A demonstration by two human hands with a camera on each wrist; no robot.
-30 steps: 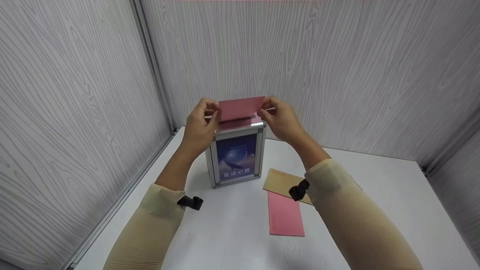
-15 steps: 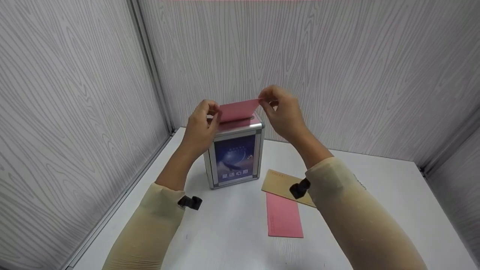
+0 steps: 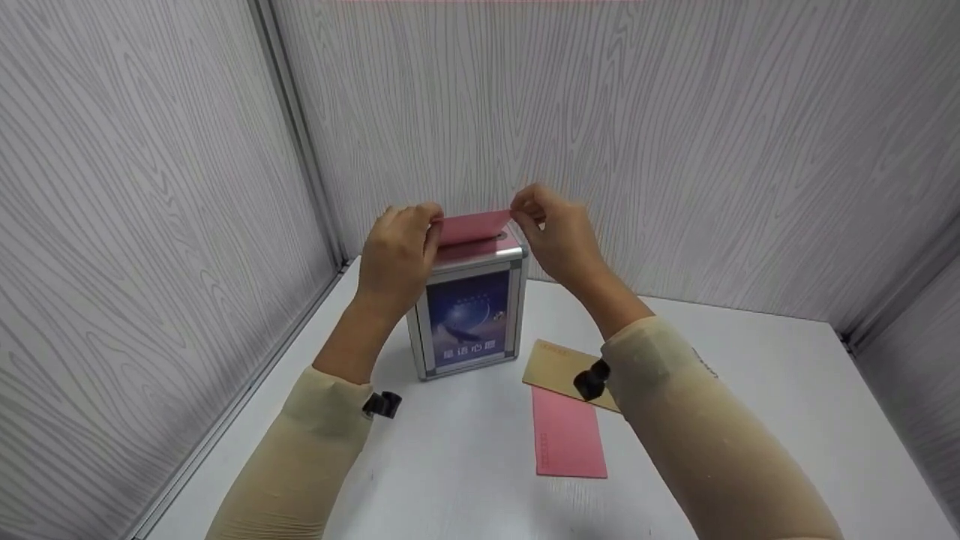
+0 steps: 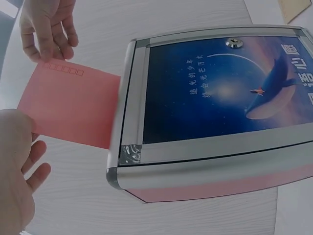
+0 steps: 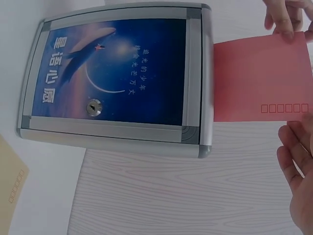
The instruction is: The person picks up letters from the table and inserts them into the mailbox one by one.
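box blocks centre — walls close left, behind | open table right

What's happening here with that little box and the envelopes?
A person holds a pink envelope by its two top corners, the left hand at one and the right hand at the other, and its lower part is in the slot on top of a small metal box with a blue whale picture. Another pink envelope and a brown envelope lie on the white table beside the box.
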